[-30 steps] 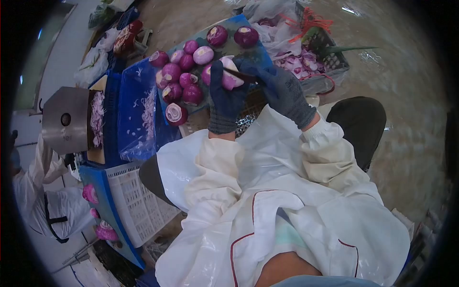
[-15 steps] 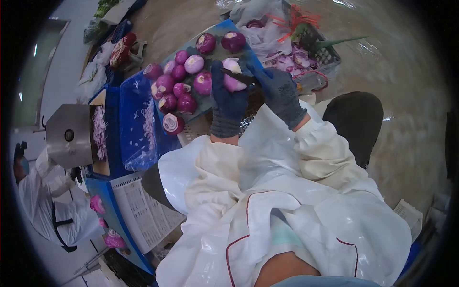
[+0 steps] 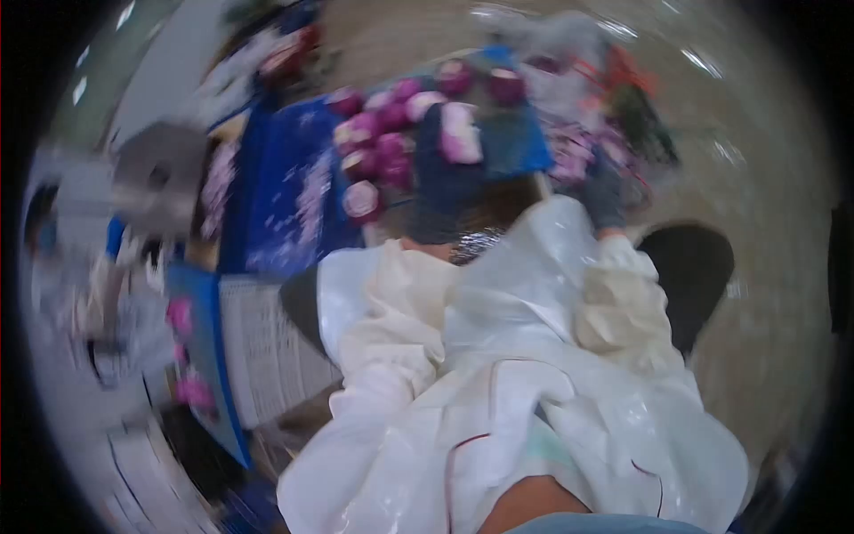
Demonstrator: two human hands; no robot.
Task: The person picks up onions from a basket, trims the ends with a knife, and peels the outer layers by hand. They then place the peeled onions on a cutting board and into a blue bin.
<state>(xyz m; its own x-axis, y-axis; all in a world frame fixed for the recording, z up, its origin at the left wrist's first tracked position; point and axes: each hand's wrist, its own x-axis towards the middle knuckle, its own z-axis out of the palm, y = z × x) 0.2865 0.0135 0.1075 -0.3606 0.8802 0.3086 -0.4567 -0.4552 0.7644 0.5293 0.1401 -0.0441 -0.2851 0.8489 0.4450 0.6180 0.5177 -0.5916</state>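
Note:
In my gloved left hand point(image 3: 440, 191) is a partly peeled red onion point(image 3: 460, 133), white and purple, held over the front of the blue board point(image 3: 525, 147). My gloved right hand point(image 3: 605, 191) is at the near edge of the crate of onion peels point(image 3: 569, 151), right of the board. Motion smears its fingers, and no knife can be made out there. Several purple onions point(image 3: 391, 160) sit bunched on the board's left part, and a cut onion point(image 3: 362, 202) lies at its near left corner.
A blue bin point(image 3: 289, 169) with onion shreds stands left of the board, beside a metal machine point(image 3: 158, 173). A white plastic crate point(image 3: 262, 347) is at lower left, near another blue board point(image 3: 205, 311) with onions. Another person in white point(image 3: 71, 258) is at far left.
My right hand has moved right, away from the onion to the peel crate; the knife it held no longer shows. My left hand still holds the onion. The whole view has shifted and blurred.

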